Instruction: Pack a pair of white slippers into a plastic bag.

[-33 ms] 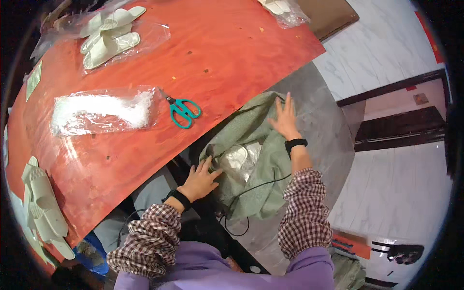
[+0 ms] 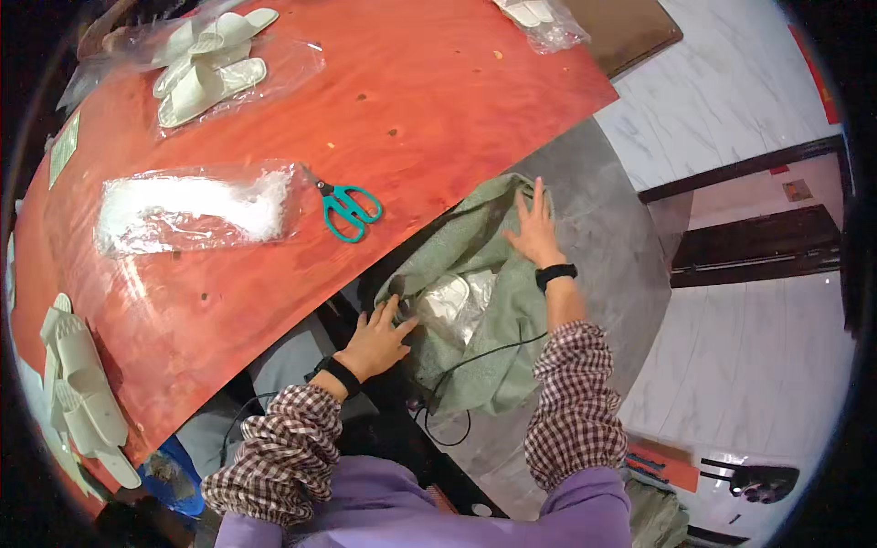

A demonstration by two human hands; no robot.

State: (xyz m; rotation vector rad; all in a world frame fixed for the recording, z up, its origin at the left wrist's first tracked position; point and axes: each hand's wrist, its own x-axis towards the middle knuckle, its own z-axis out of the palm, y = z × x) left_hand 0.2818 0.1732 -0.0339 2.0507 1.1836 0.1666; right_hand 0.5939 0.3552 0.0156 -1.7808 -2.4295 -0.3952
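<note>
A green woven sack stands on the floor beside the red table, its mouth gaping upward. Inside it lie pale slippers in clear plastic wrap. My left hand is at the near left side of the sack's mouth, fingers spread, the fingertips touching its edge. On the far right side of the mouth, my right hand lies against the cloth with its fingers stretched out. Neither hand holds anything. Each wrist has a black band, and checked sleeve covers are on both forearms.
The red table carries teal-handled scissors, a clear bag of white material, bagged slippers and loose pale green slippers. A black cord crosses the sack. A blue container stands below the table's left edge.
My right hand has shifted very slightly left along the sack's rim. My left hand and the sack look nearly the same.
</note>
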